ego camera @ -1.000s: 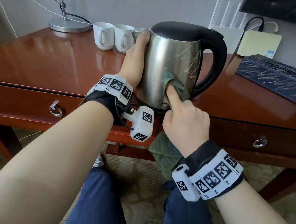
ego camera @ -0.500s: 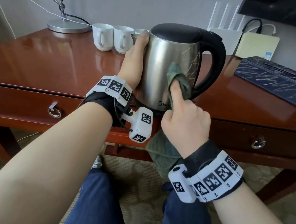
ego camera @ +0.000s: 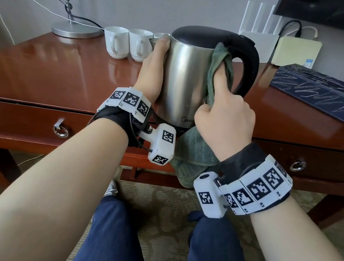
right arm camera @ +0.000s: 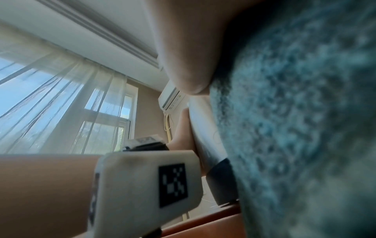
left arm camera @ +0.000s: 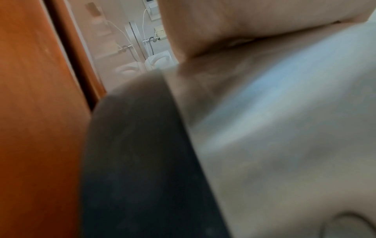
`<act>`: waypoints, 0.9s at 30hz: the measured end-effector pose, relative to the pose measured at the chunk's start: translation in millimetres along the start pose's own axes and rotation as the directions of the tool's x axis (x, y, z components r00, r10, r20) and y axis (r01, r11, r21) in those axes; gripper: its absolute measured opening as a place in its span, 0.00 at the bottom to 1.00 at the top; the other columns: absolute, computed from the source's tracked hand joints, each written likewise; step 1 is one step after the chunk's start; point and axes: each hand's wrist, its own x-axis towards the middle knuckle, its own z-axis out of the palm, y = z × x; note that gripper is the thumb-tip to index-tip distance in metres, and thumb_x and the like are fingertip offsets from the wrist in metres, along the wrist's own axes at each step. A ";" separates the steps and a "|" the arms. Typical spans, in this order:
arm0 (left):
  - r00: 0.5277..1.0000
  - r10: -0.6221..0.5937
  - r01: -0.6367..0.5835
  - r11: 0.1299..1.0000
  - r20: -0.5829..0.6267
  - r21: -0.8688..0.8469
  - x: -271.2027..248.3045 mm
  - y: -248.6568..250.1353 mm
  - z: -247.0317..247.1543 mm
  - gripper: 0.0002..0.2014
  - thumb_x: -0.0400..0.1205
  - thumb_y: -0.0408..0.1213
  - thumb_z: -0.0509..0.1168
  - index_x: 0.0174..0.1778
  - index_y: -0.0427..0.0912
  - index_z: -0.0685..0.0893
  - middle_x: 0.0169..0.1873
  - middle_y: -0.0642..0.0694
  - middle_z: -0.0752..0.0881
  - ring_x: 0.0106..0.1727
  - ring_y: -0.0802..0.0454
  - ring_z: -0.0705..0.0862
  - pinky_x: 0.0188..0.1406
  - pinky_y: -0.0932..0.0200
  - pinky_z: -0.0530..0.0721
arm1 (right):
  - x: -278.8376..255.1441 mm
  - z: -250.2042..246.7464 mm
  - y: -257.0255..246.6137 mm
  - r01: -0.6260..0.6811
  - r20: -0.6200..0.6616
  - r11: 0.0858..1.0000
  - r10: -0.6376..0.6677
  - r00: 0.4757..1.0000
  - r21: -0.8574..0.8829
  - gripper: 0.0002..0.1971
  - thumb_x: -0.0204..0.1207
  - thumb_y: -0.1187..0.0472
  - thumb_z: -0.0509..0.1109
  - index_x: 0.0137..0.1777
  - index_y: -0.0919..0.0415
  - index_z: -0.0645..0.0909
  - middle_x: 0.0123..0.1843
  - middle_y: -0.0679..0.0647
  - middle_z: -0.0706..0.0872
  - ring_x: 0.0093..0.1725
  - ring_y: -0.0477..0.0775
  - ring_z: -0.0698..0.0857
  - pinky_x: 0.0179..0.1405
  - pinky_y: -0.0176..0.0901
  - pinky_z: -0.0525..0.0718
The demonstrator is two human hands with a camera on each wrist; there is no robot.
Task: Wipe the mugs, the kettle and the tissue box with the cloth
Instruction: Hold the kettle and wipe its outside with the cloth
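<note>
A steel kettle (ego camera: 183,80) with a black lid and handle stands at the desk's front edge. My left hand (ego camera: 152,68) lies flat against its left side, fingers straight up to the rim. My right hand (ego camera: 225,114) holds a green cloth (ego camera: 217,70), its forefinger pressing the cloth on the kettle's right side just under the lid; the cloth's tail hangs over the desk edge. The cloth (right arm camera: 305,120) fills the right wrist view, and the kettle's body (left arm camera: 284,128) fills the left wrist view. White mugs (ego camera: 125,42) stand behind the kettle. A dark blue tissue box (ego camera: 321,92) lies at the right.
A lamp base (ego camera: 76,30) sits at the back left of the brown desk (ego camera: 39,77), with cables to wall sockets. A white router (ego camera: 258,42) and a pale box (ego camera: 297,52) stand against the wall. Drawer ring pulls (ego camera: 61,131) face my knees.
My right forefinger has slid the cloth up the kettle's right side, from near its base to just under the lid. The left hand has stayed on the kettle.
</note>
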 end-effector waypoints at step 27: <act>0.999 -0.014 0.015 1.000 0.035 -0.026 0.6 -0.7 0.1 0.26 0.88 0.58 0.50 0.64 0.45 0.87 0.54 0.50 0.92 0.60 0.55 0.88 0.73 0.50 0.78 | -13.6 24.3 4.9 -0.023 -0.011 0.995 0.025 1.000 0.101 0.41 0.72 0.66 0.61 0.85 0.53 0.48 0.34 0.51 0.71 0.34 0.60 0.71 0.37 0.44 0.66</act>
